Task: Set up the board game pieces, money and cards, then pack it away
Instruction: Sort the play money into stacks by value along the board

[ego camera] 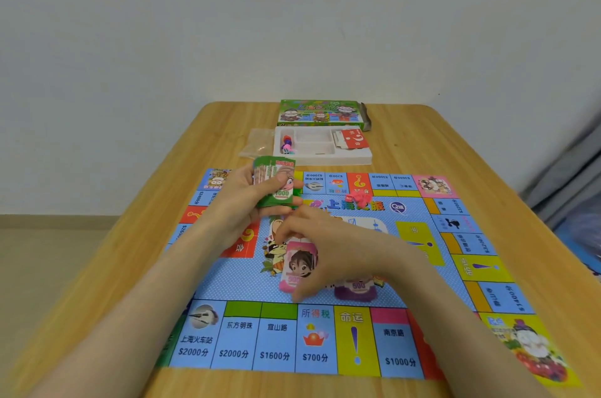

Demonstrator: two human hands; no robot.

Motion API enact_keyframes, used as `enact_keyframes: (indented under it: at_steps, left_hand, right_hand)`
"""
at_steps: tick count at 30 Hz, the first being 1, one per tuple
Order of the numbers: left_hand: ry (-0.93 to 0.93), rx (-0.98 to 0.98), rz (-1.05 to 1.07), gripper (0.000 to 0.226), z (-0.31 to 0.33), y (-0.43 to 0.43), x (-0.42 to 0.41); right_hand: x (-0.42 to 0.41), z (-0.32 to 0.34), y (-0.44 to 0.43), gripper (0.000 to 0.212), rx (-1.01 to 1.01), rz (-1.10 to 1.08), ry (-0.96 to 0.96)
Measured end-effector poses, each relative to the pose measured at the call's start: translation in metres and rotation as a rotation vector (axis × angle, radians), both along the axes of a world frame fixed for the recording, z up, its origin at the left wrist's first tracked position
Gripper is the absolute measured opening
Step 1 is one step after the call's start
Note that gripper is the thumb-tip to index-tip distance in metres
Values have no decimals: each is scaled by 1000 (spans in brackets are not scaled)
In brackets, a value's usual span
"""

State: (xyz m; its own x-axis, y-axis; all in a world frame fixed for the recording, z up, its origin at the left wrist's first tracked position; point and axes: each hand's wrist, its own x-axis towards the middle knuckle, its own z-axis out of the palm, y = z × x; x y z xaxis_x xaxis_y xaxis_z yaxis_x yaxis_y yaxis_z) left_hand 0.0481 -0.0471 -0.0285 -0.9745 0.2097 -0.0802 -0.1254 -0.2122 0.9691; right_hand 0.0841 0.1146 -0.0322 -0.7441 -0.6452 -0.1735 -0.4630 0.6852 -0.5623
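over the glossy board [227, 280], left grip [240, 202] round fanned green notes [274, 184], right grip [328, 248] pinching pink note [297, 264]

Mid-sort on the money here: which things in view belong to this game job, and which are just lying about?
Job: board; green notes in left hand; pink notes in right hand; purple notes; red pieces; tray holding dice and red cards; box.
Lying about: plastic bag; grey fabric beside table.
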Motion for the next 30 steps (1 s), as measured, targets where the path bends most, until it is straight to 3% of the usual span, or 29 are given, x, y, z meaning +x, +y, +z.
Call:
enact_keyframes:
  at_steps: [8, 11, 14, 18, 24, 30]
  left_hand:
    - [-10, -6, -1, 19, -2, -1, -2]
    - [-32, 4, 4, 15, -2, -1, -5]
    - [-42, -29, -94, 15, -2, -2, -4]
    - [-4, -157, -332, 27, 0, 0, 5]
    - [0, -169, -347, 27, 0, 0, 6]
    - [4, -84, -335, 23, 2, 0, 5]
  right_hand:
    - [1, 2, -1, 56, -47, -48, -9]
    - [-1, 6, 0, 33, -187, -182, 98]
    - [-7, 4, -1, 35, -382, -406, 185]
    - [-11, 1, -2, 22, -619, -607, 259]
    - [-7, 2, -5, 17, -680, -585, 370]
    - [-8, 0, -5, 24, -730, -635, 389]
